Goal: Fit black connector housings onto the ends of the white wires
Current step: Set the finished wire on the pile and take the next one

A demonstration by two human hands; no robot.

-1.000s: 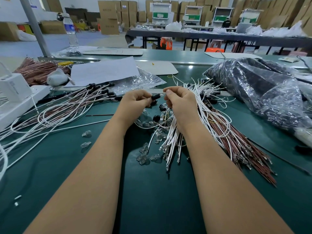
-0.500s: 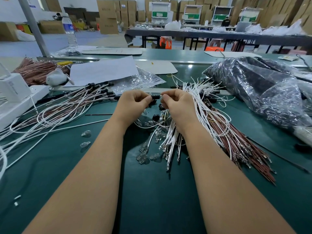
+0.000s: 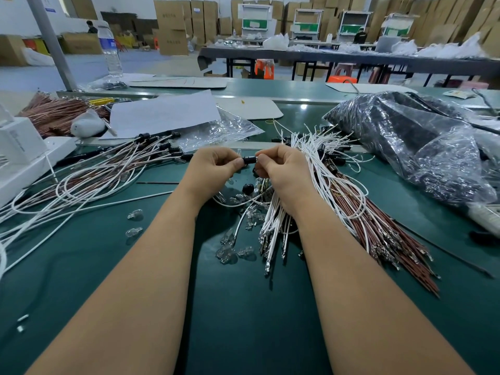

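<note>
Head view: black housing (image 3: 249,159) sat level between the two hands, long axis running left-right, above the green mat (image 3: 243,307). Left hand (image 3: 213,169) pinched its left end with curled fingers; right hand (image 3: 281,169) pinched at its right end, presumably on a white wire (image 3: 273,212), though the wire tip was hidden behind the fingers. Both hands equally close, touching the part. Judgement: the push had to run straight along that axis, right hand feeding toward left. Unfitted wires lay under the right wrist, finished ones (image 3: 162,147) off to the left.
</note>
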